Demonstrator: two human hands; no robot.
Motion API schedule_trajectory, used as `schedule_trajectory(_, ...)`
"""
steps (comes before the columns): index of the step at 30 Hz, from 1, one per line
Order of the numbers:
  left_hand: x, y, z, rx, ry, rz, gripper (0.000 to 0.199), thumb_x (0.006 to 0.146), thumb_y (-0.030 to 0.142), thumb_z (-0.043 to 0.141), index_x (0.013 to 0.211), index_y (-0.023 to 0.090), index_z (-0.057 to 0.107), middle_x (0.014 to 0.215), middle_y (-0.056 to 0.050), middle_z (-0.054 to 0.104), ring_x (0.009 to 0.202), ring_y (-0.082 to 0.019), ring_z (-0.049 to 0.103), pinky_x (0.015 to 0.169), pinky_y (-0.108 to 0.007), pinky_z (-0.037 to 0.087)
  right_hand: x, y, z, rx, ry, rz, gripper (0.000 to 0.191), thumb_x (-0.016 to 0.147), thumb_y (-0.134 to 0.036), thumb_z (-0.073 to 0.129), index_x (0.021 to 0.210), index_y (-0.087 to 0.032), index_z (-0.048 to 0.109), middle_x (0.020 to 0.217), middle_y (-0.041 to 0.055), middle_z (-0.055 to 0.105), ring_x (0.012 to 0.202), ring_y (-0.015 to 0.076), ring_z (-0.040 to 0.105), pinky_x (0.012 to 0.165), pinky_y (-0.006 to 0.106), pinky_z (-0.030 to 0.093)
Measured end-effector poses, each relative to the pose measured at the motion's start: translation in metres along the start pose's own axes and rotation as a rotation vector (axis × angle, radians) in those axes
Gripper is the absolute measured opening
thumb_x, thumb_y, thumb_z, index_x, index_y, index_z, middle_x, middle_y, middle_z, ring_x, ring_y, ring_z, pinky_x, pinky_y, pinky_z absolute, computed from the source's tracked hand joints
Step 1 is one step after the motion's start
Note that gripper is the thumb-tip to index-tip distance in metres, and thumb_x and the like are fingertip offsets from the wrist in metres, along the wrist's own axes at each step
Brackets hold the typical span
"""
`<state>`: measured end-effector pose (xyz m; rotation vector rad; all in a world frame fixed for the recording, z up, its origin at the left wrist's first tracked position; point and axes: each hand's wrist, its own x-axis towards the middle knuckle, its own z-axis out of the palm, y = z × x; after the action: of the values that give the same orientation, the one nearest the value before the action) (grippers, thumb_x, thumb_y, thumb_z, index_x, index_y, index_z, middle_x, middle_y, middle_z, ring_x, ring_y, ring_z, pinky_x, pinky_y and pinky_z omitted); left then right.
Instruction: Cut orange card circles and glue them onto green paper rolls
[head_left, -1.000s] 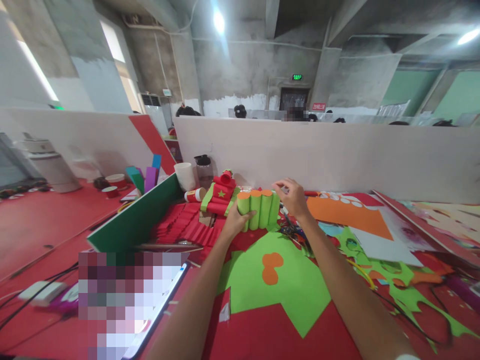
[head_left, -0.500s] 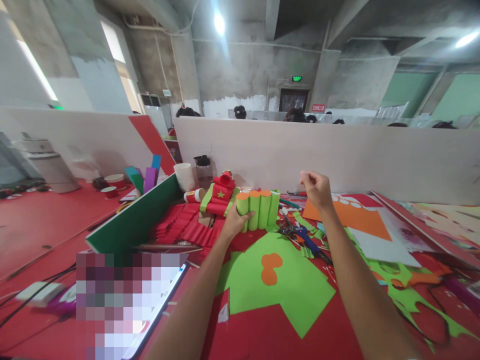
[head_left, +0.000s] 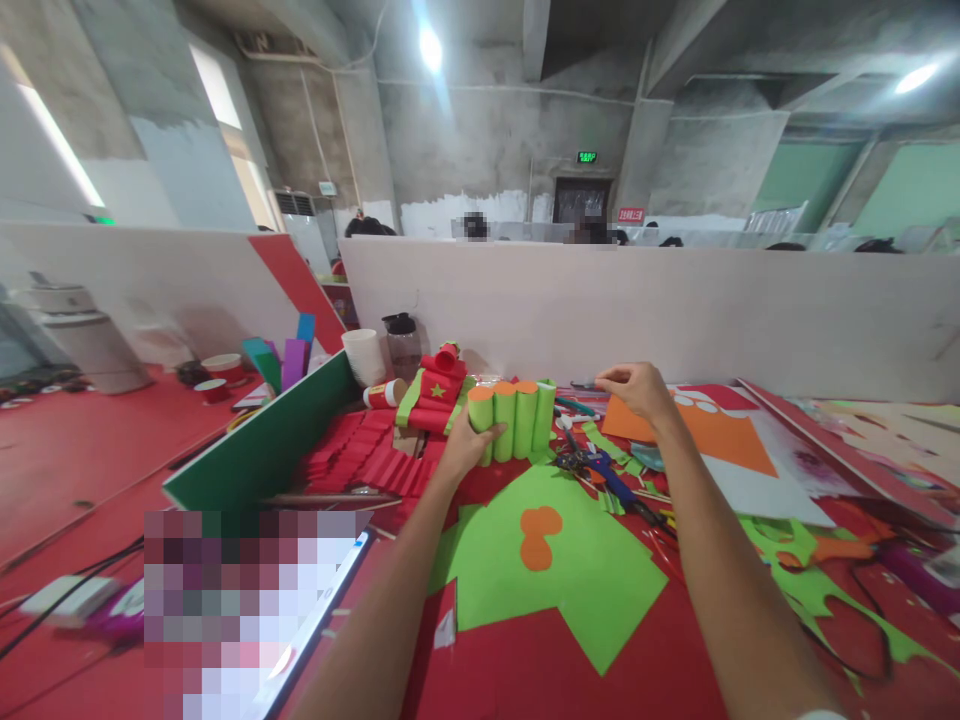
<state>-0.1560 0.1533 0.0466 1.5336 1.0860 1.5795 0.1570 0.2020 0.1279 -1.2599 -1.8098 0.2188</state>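
Observation:
My left hand (head_left: 472, 442) is wrapped round the near left end of a row of upright green paper tubes (head_left: 504, 425). Orange discs cap most of the tubes, while the rightmost has no orange cap. To the right, my right hand (head_left: 634, 388) is raised clear of the tubes, its thumb and fingertips pressed together. Whatever they pinch, if anything, is too small to make out. A green paper sheet (head_left: 555, 600) lies in front of the tubes, with several small orange discs (head_left: 537, 552) on it.
A blue-handled tool (head_left: 616, 482) lies right of the tubes among green scraps (head_left: 795, 540). Orange paper (head_left: 720, 437) sits farther right. Leftward are pleated red paper (head_left: 367, 450), a red paper piece with a star (head_left: 439, 388), a green board (head_left: 262, 440) and a tablet (head_left: 315, 620).
My right hand has come down slightly, and its fingers have gone from curled to a flatter pinch. My left hand keeps its hold on the tubes.

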Motion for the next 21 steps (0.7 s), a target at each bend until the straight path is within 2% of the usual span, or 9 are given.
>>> schedule_trajectory(4,-0.001,0.004,0.001,0.003,-0.005,-0.005,0.058,0.064,0.035,0.082,0.114,0.015,0.058,0.116,-0.012,0.069,0.107,-0.028,0.065,0.095,-0.043,0.052,-0.003,0.017,0.007,-0.160,-0.096,0.063,0.041,0.079,-0.054,0.062,0.061,-0.017,0.067,0.055,0.0037,0.065,0.052,0.0148,0.054,0.050,0.026,0.036)
schedule_trajectory(7,-0.001,0.005,0.001,0.004,-0.002,-0.004,0.057,0.065,0.034,0.081,0.113,0.015,0.058,0.116,-0.012,0.069,0.107,-0.028,0.066,0.095,-0.042,0.052,-0.006,0.028,0.014,-0.147,-0.242,0.074,0.037,0.084,-0.043,0.057,0.058,-0.017,0.064,0.052,0.0025,0.064,0.049,0.0135,0.053,0.051,0.024,0.037)
schedule_trajectory(9,-0.001,0.004,0.000,0.003,0.002,-0.008,0.057,0.065,0.033,0.081,0.114,0.016,0.058,0.115,-0.012,0.069,0.106,-0.028,0.066,0.093,-0.042,0.053,-0.009,0.033,0.018,-0.111,-0.322,0.086,0.028,0.084,-0.033,0.057,0.062,-0.017,0.067,0.058,0.0037,0.068,0.053,0.0141,0.058,0.054,0.024,0.043)
schedule_trajectory(12,-0.001,0.003,0.000,-0.001,-0.006,-0.016,0.055,0.065,0.033,0.080,0.113,0.016,0.058,0.114,-0.012,0.070,0.104,-0.027,0.066,0.092,-0.041,0.054,-0.015,0.036,0.021,-0.056,-0.451,0.105,0.010,0.075,-0.016,0.062,0.074,-0.019,0.072,0.071,0.0056,0.075,0.061,0.0164,0.067,0.059,0.025,0.050)
schedule_trajectory(16,-0.003,0.004,-0.001,-0.003,-0.011,-0.028,0.054,0.062,0.033,0.082,0.108,0.015,0.060,0.111,-0.011,0.071,0.101,-0.028,0.067,0.088,-0.042,0.055,-0.017,0.032,0.019,-0.033,-0.521,0.096,0.032,0.068,-0.004,0.063,0.090,-0.024,0.075,0.084,0.0050,0.078,0.071,0.0196,0.071,0.061,0.027,0.054)
schedule_trajectory(21,-0.004,0.004,-0.002,0.003,-0.047,-0.039,0.054,0.060,0.033,0.081,0.107,0.015,0.061,0.102,-0.008,0.072,0.095,-0.027,0.067,0.082,-0.040,0.057,-0.003,0.011,0.017,-0.010,-0.433,0.018,0.039,0.077,-0.005,0.058,0.111,-0.021,0.069,0.111,0.0097,0.074,0.098,0.0205,0.069,0.076,0.029,0.054)
